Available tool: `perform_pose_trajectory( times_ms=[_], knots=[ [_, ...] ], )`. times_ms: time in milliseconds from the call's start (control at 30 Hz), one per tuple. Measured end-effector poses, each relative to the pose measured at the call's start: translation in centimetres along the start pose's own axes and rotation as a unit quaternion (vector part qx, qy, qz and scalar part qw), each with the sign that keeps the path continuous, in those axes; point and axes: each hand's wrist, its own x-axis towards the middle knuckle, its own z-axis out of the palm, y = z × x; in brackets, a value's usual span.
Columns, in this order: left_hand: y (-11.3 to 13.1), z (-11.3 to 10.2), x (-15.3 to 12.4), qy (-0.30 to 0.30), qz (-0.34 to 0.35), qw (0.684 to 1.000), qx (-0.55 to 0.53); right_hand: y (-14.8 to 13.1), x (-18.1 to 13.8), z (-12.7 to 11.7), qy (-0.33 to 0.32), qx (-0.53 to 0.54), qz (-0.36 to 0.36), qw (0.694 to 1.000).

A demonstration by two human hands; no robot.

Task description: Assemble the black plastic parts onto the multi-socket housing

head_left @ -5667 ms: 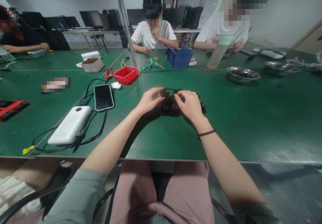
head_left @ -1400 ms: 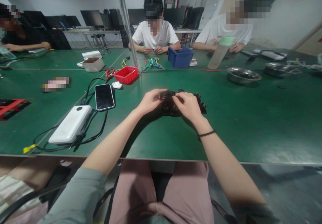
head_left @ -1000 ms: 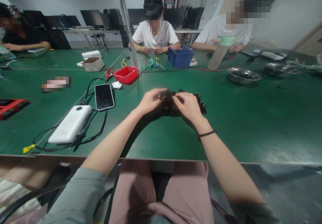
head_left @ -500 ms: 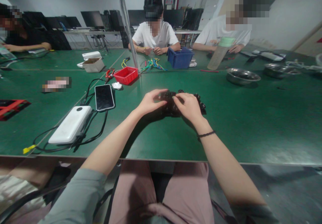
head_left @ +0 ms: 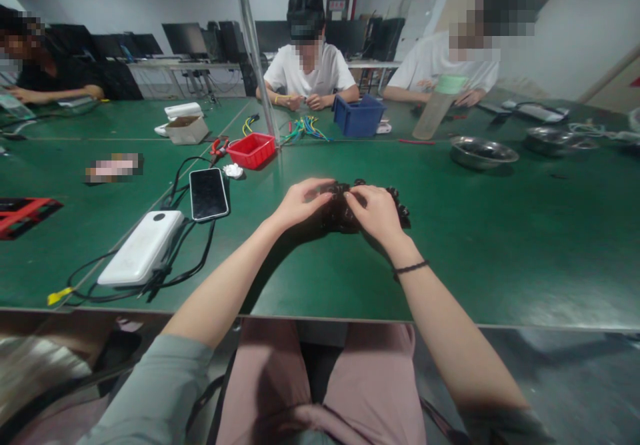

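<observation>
- One cluster of dark, knobbly parts (head_left: 345, 217) lies on the green table (head_left: 500, 258), near the middle, between the two hands; shadow and fingers hide too much to count its pieces.
- The left hand (head_left: 304, 202) is at the cluster's left end, its thumb and fingers parted narrowly about a dark piece; whether they pinch it I cannot tell.
- The right hand (head_left: 376, 210) lies over the cluster's middle, thumb and forefinger close together, near the left thumb; what they grip, if anything, I cannot tell. One dark band (head_left: 411, 267) circles that wrist.
- To the left: one white power bank (head_left: 140, 252), near, among black cables (head_left: 204, 258); one smartphone (head_left: 208, 195) just beyond it, screen up; one crumpled white wad (head_left: 233, 171) just beside the phone.
- Farther left of centre: one red tray (head_left: 259, 158) and one pair of red-handled pliers (head_left: 218, 148).
- Far centre: one bundle of coloured wires (head_left: 307, 127) and one blue bin (head_left: 363, 124).
- Far right: one green-capped bottle (head_left: 431, 118) and two steel bowls (head_left: 483, 162).
- Three other people sit at the far side.
</observation>
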Motion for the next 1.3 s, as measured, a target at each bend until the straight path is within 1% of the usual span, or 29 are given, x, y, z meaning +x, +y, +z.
perform_pose_trajectory(
  times_ms=[300, 567, 933, 1300],
  knots=[
    [-0.6, 0.1, 0.1, 0.002, 0.003, 1.000, -0.030, 0.2, 0.0, 0.2, 0.011, 0.013, -0.004, 1.000],
    [-0.6, 0.2, 0.2, 0.009, 0.002, 0.999, -0.039, 0.2, -0.1, 0.1, 0.014, 0.033, -0.014, 0.999],
    [-1.0, 0.1, 0.2, 0.008, 0.012, 1.000, -0.027, 0.0, -0.1, 0.3, 0.014, 0.087, -0.021, 0.996],
    [-0.7, 0.1, 0.2, 0.006, -0.003, 1.000, -0.022, -0.3, -0.2, 0.0, -0.003, 0.121, -0.037, 0.992]
  ],
)
